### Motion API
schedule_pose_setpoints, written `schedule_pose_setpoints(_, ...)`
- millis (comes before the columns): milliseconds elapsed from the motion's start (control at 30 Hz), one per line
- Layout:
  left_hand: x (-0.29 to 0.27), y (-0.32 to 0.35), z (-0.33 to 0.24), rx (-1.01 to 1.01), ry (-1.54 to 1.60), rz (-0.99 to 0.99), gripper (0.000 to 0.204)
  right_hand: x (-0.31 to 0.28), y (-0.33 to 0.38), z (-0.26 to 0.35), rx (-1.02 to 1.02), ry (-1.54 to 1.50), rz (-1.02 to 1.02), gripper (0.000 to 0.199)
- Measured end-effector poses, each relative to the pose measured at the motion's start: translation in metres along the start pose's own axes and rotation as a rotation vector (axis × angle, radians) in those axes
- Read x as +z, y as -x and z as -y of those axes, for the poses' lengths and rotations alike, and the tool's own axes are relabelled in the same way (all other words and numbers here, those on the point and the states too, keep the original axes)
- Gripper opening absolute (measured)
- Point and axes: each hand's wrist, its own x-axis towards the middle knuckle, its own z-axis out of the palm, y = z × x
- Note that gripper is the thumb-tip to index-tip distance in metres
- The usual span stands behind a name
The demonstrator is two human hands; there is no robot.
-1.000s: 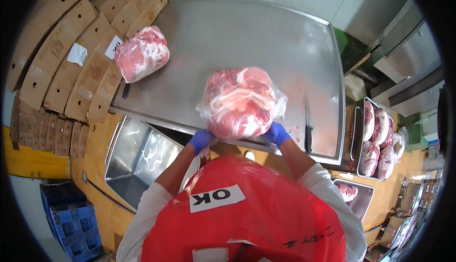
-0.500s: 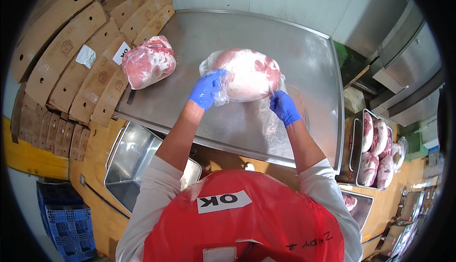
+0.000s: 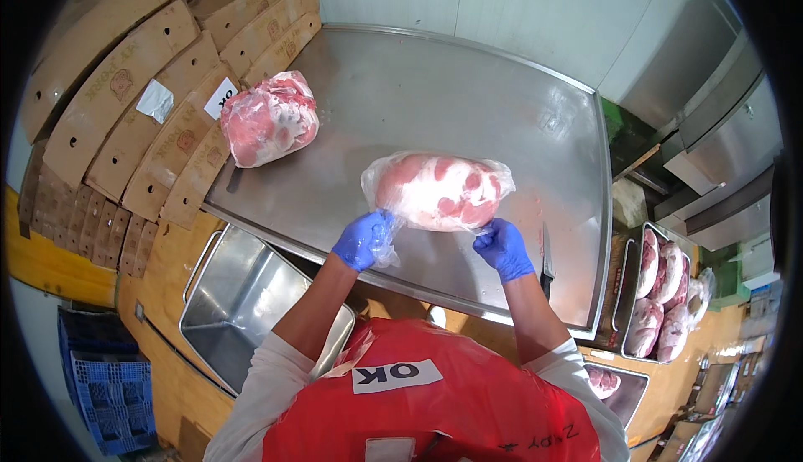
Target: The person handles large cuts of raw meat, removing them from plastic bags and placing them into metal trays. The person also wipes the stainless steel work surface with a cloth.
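Gripping the bagged meat at both ends now, left hand and right hand are pinching plastic shut, lower than before, on the steel table. Second bag sitting far left; knife just right.

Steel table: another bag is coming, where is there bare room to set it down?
The steel table is bare between the far bagged meat and the wall. The near edge is crowded by the held bag, both hands and a knife.

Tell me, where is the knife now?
In the head view the knife lies on the steel table near its right front edge, just right of the right hand holding the bagged meat.
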Motion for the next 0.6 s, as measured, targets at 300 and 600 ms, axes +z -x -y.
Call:
schedule_pose_setpoints(300, 0.084, -0.106, -0.084, 0.147, -0.066, -0.106, 0.019, 0.105, -0.018, 0.063, -0.222, 0.042, 0.115, 0.011)
schedule_pose_setpoints(600, -0.026, 0.013, -0.039, 0.155, -0.214, -0.273, 0.022, 0.066, 0.052, 0.035, -0.559, 0.577, 0.082, 0.021)
